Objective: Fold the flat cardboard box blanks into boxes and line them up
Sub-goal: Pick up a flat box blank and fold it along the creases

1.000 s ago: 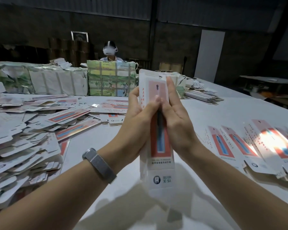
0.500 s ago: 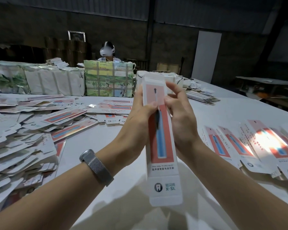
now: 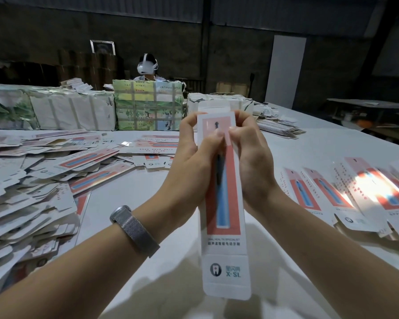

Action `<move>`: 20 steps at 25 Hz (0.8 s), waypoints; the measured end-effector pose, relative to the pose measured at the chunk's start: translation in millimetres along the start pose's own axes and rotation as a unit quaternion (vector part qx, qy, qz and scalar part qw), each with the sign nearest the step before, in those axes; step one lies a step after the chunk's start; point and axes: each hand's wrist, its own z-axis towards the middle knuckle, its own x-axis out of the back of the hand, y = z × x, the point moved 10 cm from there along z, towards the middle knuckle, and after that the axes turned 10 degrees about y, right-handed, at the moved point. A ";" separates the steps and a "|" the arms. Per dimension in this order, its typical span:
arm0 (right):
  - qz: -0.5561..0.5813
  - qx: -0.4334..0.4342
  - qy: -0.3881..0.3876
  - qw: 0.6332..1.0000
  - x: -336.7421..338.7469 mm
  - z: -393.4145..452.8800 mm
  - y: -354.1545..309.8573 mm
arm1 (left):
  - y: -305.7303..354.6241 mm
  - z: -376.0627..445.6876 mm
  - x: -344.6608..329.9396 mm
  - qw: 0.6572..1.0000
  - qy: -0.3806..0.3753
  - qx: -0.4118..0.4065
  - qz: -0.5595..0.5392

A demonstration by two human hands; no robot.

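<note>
The box blank (image 3: 224,203), long, white, with a coral panel, a blue toothbrush picture and a tooth logo, stands upright above the surface (image 3: 309,153), pinched near its top between the left hand (image 3: 194,157) and right hand (image 3: 251,157).

The person is wearing a silver mesh-metal wristband (image 3: 134,229) with a rounded grey case on the left forearm, just behind the wrist. Both forearms are showing bare, no sleeves reaching them, and both hands are showing bare too.
</note>
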 end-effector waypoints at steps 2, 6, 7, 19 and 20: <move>0.004 0.001 -0.004 1.000 0.5 1.0 -0.8 | 1.0 0.1 -0.1 1.000 0.000 0.006 -0.006; -0.028 0.019 0.006 0.999 5.2 4.7 -3.3 | 1.1 1.7 -0.1 1.000 0.000 0.008 0.002; -0.031 0.029 0.012 0.999 7.2 5.9 -5.8 | -0.1 1.8 -0.4 1.000 -0.003 0.013 0.002; -0.027 -0.014 0.073 0.997 7.8 15.7 3.1 | -6.5 10.3 7.9 0.997 0.007 0.049 0.051; -0.028 -0.017 0.081 0.996 7.1 16.6 4.8 | -7.2 10.7 9.8 0.997 0.016 0.052 0.047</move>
